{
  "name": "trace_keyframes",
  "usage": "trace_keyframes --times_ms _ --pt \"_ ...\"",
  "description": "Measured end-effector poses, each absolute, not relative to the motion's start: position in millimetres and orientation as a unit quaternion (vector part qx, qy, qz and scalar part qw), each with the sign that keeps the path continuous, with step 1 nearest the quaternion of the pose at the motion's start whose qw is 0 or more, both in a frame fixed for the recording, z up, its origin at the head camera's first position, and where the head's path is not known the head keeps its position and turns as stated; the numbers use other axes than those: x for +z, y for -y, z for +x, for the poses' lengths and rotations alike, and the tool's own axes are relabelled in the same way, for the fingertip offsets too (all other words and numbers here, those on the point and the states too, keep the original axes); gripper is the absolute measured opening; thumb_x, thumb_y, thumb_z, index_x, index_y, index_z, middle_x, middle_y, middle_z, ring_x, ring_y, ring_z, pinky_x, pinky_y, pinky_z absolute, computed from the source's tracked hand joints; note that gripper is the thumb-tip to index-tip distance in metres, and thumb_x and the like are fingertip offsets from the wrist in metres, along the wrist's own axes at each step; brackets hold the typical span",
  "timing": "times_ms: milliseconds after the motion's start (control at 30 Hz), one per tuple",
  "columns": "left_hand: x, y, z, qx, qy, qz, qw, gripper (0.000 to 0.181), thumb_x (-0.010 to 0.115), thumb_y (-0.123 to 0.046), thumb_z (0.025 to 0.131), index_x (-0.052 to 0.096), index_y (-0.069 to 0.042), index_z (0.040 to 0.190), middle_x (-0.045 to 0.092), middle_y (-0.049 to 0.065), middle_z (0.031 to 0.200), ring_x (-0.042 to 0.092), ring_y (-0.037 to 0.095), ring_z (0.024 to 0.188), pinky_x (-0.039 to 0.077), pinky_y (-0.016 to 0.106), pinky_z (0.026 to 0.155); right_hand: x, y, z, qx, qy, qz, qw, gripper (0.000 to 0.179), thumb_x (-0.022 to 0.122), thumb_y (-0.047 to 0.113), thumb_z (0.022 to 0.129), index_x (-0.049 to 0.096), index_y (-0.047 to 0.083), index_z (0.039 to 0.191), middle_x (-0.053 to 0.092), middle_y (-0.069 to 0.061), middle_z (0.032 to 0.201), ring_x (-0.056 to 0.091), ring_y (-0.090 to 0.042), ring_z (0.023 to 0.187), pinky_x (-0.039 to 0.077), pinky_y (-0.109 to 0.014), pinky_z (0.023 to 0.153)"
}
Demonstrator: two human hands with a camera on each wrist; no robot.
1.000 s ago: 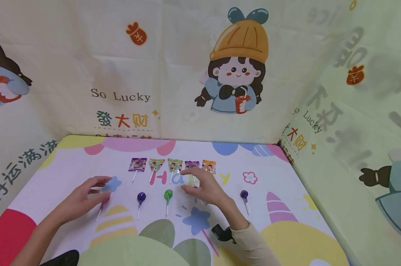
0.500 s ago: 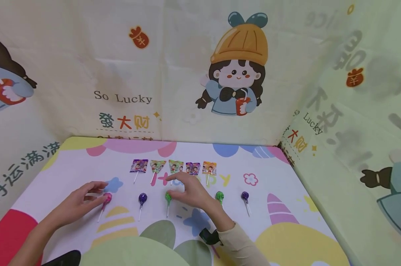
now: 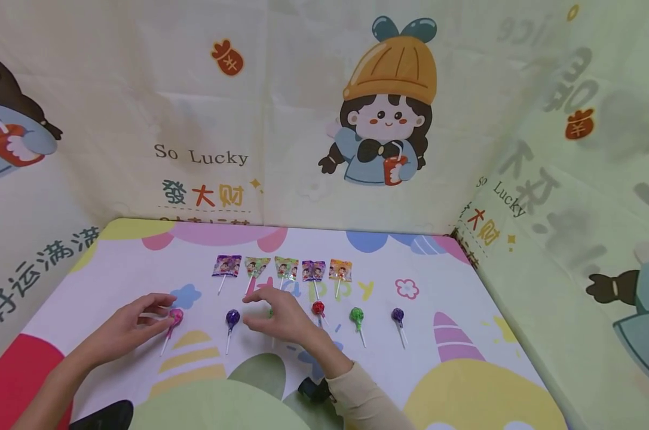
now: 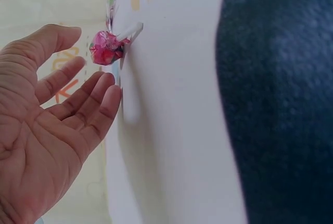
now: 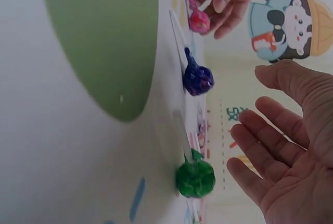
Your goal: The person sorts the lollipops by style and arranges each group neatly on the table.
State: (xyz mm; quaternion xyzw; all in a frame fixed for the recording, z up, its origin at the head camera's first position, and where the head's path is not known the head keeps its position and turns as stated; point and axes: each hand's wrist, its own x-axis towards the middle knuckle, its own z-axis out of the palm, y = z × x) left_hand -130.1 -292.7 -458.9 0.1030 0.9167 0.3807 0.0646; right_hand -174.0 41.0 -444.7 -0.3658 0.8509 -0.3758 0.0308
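Note:
My left hand is beside a pink lollipop at the left of the front row. In the left wrist view, its relaxed fingers stand apart from the pink wrapped head and hold nothing. Over the table my right hand has thumb and fingers spread, just right of a purple lollipop. It mostly covers a green lollipop in the head view; the right wrist view shows that one below the fingers. A red lollipop, a second green lollipop and another purple lollipop lie farther right.
Behind the front row lie several flat-packed lollipops, from a purple packet at left to an orange packet at right. A printed cloth hangs along the table's back edge. A black object shows at the lower left.
My right hand has moved left along the front row, uncovering the red and right-hand green lollipops and now hiding most of the other green one. My left hand stays almost still by the pink lollipop.

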Motion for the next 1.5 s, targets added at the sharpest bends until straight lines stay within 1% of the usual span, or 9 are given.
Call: trace_keyframes --times_ms 167,400,500,733,900,1233,1500 --pt "-460 292 -131 0.379 -0.918 0.101 0.061 0.054 0.074 -0.029 0.095 0.055 0.004 0.134 0.064 0.016 0.127 0.064 0.017 0.103 0.053 0.017 0.082 -448 -31 -173 -0.372 -0.854 -0.361 0.039 0.033 0.075 0.023 0.094 0.07 0.009 0.124 0.072 -0.001 0.122 0.064 -0.01 0.117 0.051 -0.025 0.099" --pt "-462 289 -133 0.378 -0.917 0.107 0.067 0.051 0.075 -0.028 0.095 0.058 0.002 0.132 0.068 0.009 0.121 0.061 0.002 0.098 0.054 0.017 0.081 -456 -21 -172 -0.375 -0.856 -0.352 0.052 0.032 0.077 0.022 0.092 0.072 0.009 0.121 0.073 -0.002 0.119 0.067 -0.013 0.114 0.048 -0.019 0.098" --pt "-462 288 -133 0.378 -0.917 0.112 0.063 0.05 0.076 -0.025 0.094 0.058 0.002 0.131 0.069 0.007 0.118 0.06 -0.002 0.095 0.054 0.017 0.081 -459 -17 -172 -0.374 -0.857 -0.349 0.054 0.032 0.077 0.021 0.092 0.071 0.009 0.121 0.073 -0.002 0.118 0.067 -0.012 0.113 0.048 -0.018 0.098" --pt "-462 286 -134 0.371 -0.92 0.112 0.059 0.048 0.077 -0.023 0.092 0.06 0.002 0.13 0.069 0.004 0.114 0.06 0.0 0.093 0.054 0.016 0.081 -460 -11 -173 -0.365 -0.862 -0.345 0.069 0.032 0.075 0.022 0.095 0.071 0.009 0.123 0.073 -0.001 0.117 0.066 -0.01 0.112 0.048 -0.018 0.097" --pt "-463 285 -135 0.362 -0.924 0.105 0.058 0.048 0.077 -0.024 0.092 0.061 0.001 0.129 0.069 0.004 0.113 0.06 0.003 0.093 0.053 0.015 0.08 -461 -8 -175 -0.357 -0.869 -0.334 0.074 0.031 0.074 0.024 0.095 0.071 0.01 0.123 0.072 0.002 0.117 0.064 -0.007 0.111 0.048 -0.018 0.096" --pt "-463 284 -138 0.356 -0.928 0.097 0.058 0.046 0.077 -0.025 0.093 0.063 0.002 0.126 0.068 0.005 0.112 0.06 0.011 0.092 0.053 0.014 0.078 -465 -5 -177 -0.351 -0.874 -0.327 0.074 0.028 0.075 0.021 0.095 0.072 0.012 0.121 0.073 0.004 0.113 0.063 -0.001 0.103 0.048 -0.015 0.091" --pt "-463 283 -138 0.357 -0.927 0.1 0.059 0.038 0.077 -0.023 0.093 0.066 0.0 0.121 0.068 0.003 0.11 0.059 0.006 0.088 0.052 0.013 0.079 -464 -4 -176 -0.352 -0.874 -0.325 0.077 0.025 0.074 0.017 0.095 0.071 0.012 0.12 0.072 0.004 0.113 0.062 -0.001 0.101 0.048 -0.014 0.092"
